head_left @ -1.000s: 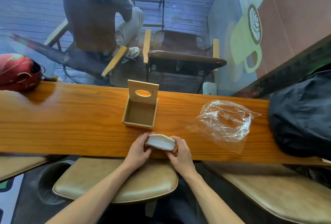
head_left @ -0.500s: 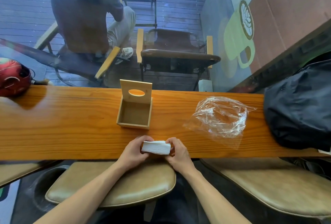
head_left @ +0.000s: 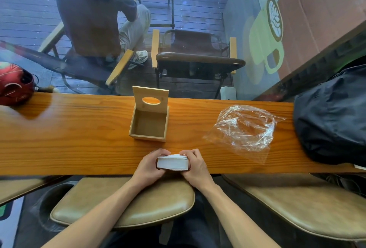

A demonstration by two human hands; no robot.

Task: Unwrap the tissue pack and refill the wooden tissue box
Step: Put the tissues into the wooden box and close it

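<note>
Head view, looking down at a long wooden counter (head_left: 79,138) that spans the frame left to right.

Tissue stack (head_left: 172,162): white, unwrapped, lower centre of the frame, at the near edge of the counter. Held from both ends. Whether its underside touches the wood cannot be told.

Left hand (head_left: 150,166): fingers curled around the left end of the stack, thumb on the near side, gripping it.

Right hand (head_left: 195,165): fingers closed over the right end of the stack, gripping it likewise. Both forearms bare, entering from the bottom of the frame.

Wooden tissue box (head_left: 149,124): centre of the frame, just beyond the hands, apart from the stack. Interior bare. Its lid (head_left: 150,99), with an oval slot, stands upright at the far side of the box.

Clear plastic wrapper (head_left: 244,130): crumpled, lying on the counter right of the box, well apart from the hands, with nothing in it.

Black bag (head_left: 334,113): right edge of the frame, resting on the counter, just beside the wrapper.

Red helmet (head_left: 14,83): left edge, at the far side of the counter.

Tan padded stool seat (head_left: 126,206): below the counter, under the forearms. A second one sits at lower right.

Beyond the counter, upper part of the frame: a seated person (head_left: 95,13) seen from behind, and an unoccupied armchair (head_left: 195,57) to the right of them
</note>
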